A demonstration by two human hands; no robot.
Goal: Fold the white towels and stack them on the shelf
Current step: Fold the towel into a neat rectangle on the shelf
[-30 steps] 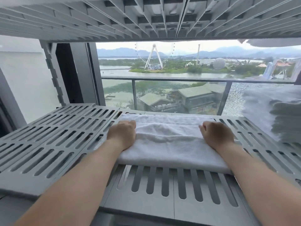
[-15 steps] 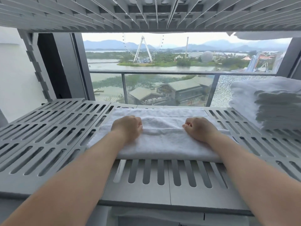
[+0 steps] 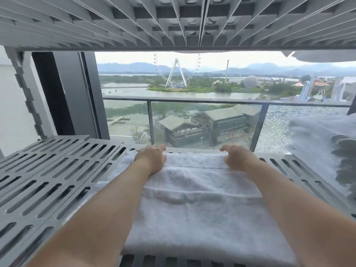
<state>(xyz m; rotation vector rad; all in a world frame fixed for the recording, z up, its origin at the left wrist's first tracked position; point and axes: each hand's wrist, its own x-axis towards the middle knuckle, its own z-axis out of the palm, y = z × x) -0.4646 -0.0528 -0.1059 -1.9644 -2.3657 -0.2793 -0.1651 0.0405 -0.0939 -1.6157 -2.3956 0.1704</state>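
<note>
Count: 2 hands, 1 folded white towel (image 3: 202,199) under them, 1 stack of folded white towels (image 3: 323,143); the layers in the stack are too blurred to count. The towel lies flat mid-shelf on the grey slatted shelf (image 3: 57,170), running from the front edge almost to the back edge, with one fold seam across its far part. The left hand (image 3: 151,159) and right hand (image 3: 237,158) both sit palm-down on the towel's far edge, apart from each other. The left fingers (image 3: 158,148) and right fingers (image 3: 226,148) are loosely extended toward the back edge, pressing and not gripping anything. The stack sits at the shelf's right edge, apart from the towel. 1 upper shelf (image 3: 173,22) is overhead, ribbed underside showing. Behind are a glass balcony railing (image 3: 212,100) and 1 Ferris wheel (image 3: 176,74). Only writing is a sign on the building outside (image 3: 185,134), too small to read.
</note>
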